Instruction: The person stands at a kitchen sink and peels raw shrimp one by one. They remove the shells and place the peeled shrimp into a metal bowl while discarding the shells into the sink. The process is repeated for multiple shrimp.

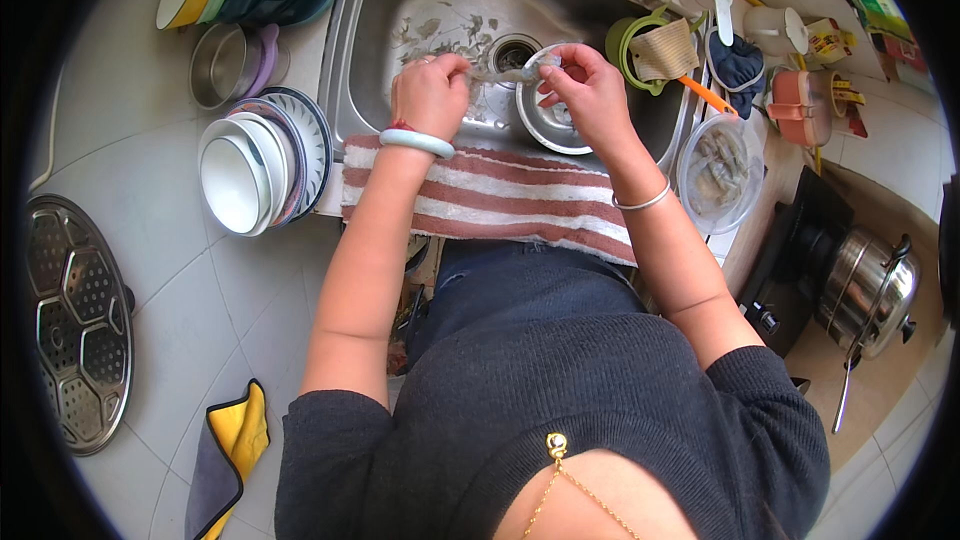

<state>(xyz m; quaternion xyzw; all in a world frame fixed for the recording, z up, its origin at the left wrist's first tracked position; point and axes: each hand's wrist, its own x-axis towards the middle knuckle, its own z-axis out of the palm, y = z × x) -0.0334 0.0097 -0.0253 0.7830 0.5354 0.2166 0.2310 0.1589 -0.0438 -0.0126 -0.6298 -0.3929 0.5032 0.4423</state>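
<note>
Over the sink, a raw grey shrimp (517, 76) is stretched between my two hands. My left hand (429, 96) pinches its left end, and the fingertips partly hide that end. The other end is between the thumb and fingers of my right hand (592, 88). Beneath the right hand, a round metal bowl (531, 118) stands in the sink; my hand covers part of its inside. Loose shrimp shells and scraps (442, 31) are scattered on the sink floor, left of the drain (514, 54). More whole shrimp (720, 161) lie in a clear plastic tub (691, 199) right of the sink.
A striped towel (487, 191) drapes over the sink's front edge. Stacked bowls (234, 184) and a steel pot (221, 66) stand at left. A green strainer cup (619, 45) with an orange-handled tool (705, 94) is at right, and a lidded steel pot (862, 292) farther right.
</note>
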